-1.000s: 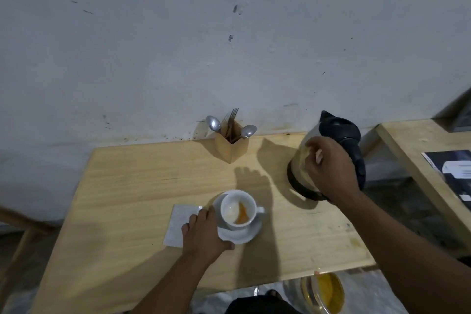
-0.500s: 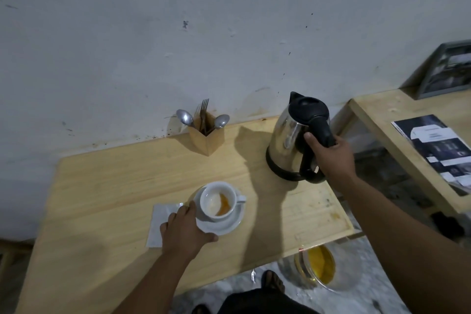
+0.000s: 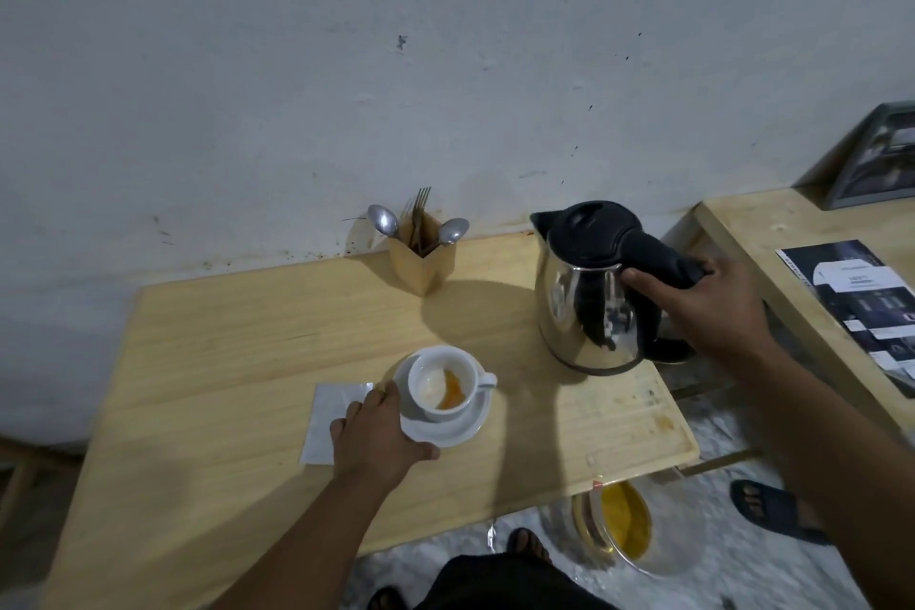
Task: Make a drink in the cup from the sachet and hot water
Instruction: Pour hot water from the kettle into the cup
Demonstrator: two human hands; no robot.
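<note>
A white cup [image 3: 443, 384] holding white and orange powder stands on a white saucer [image 3: 458, 428] near the middle of the wooden table [image 3: 223, 362]. My left hand [image 3: 376, 436] grips the saucer's near-left rim. A steel kettle [image 3: 586, 292] with a black lid and handle is lifted and tilted off its black base [image 3: 673, 352] at the right. My right hand [image 3: 703, 302] is closed around the kettle's handle. The kettle's spout points left, towards the wall side, apart from the cup.
A white napkin [image 3: 329, 416] lies left of the saucer. A wooden holder [image 3: 421, 258] with spoons and a fork stands by the wall. A second table [image 3: 792, 243] with a dark leaflet [image 3: 861, 302] is at the right. A bin [image 3: 624, 525] with yellow contents sits on the floor.
My right hand moved from the kettle's body to its handle and lifted the kettle off its base. My left hand stayed on the saucer.
</note>
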